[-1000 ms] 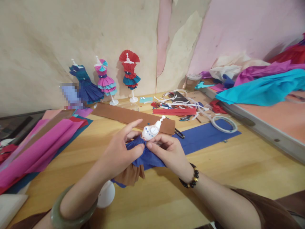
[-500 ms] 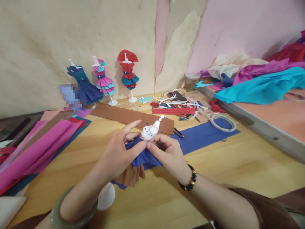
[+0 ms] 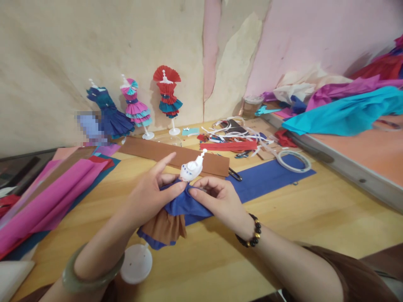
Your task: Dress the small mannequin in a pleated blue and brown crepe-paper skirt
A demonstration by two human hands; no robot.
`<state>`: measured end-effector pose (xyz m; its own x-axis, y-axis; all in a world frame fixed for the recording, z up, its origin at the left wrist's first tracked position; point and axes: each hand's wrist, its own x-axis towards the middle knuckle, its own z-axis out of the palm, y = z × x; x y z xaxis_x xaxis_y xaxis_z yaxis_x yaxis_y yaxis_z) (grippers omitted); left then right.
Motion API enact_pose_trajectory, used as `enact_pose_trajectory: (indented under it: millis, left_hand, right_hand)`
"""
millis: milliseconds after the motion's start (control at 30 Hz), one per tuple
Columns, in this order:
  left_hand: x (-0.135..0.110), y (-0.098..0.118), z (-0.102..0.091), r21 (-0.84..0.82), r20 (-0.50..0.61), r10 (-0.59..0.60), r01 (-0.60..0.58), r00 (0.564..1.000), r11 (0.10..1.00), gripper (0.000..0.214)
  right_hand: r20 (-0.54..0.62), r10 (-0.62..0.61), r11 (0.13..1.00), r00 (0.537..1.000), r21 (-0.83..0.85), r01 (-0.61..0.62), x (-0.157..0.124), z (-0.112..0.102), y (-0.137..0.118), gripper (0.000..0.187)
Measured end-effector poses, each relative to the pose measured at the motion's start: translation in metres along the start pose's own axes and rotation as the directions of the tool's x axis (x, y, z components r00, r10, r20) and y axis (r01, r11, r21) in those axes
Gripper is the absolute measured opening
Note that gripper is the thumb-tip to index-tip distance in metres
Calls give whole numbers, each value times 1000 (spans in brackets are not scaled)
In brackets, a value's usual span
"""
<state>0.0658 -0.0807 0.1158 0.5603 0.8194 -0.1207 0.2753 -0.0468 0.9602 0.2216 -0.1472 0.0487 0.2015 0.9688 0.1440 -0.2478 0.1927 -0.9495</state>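
Observation:
A small white doll mannequin [image 3: 191, 168] leans in front of me, its round white base [image 3: 136, 263] showing below my left forearm. Around it hangs a skirt of blue crepe paper [image 3: 185, 204] over a pleated brown layer [image 3: 164, 228], with more blue under that. My left hand [image 3: 157, 184] grips the mannequin at the waist, thumb pressed on the blue paper and index finger stretched out. Between the thumb and fingers of my right hand [image 3: 217, 197] the edge of the blue paper is pinched. The left fingers behind the mannequin are partly hidden.
Behind lie a brown paper strip [image 3: 151, 152], a blue strip [image 3: 267, 180], a tape roll [image 3: 293, 162] and black snips [image 3: 234, 174]. Three dressed mannequins, one in red [image 3: 168, 94], stand by the wall. Crepe sheets [image 3: 53, 197] lie left; a raised board [image 3: 355, 155] is right.
The mannequin has shifted slightly left and tilted, so more of the brown layer and the base shows. Both hands have moved a little left with it, still holding the blue paper.

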Motion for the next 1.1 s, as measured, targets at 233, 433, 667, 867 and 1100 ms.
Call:
enact_pose_trajectory:
  millis: [233,433,667,867,1100]
  left_hand:
    - [0,2,-3,-107,92,-13,23,996,994,110]
    - [-1,-2,-5,-153,75,-9,20,997,988,104]
    - [-1,-2,-3,-137,70,-6,15,998,990,104]
    - [0,-3,-2,-123,82,9,1,997,992,101]
    - [-2,-1,2,-46,89,11,-7,996,999,97]
  right_hand:
    - [19,18,999,1000,27,-18,0,0,3,19]
    - [70,20,999,997,27,-22,-2,-3,0,17]
    - [68,-10,1000,998,-14,11,-4,-4,-2,12]
    - [65,-54,998,996,-41,57,-3,-4,-1,14]
    - [24,-98,993,995,-57,99,-2,-1,-2,12]
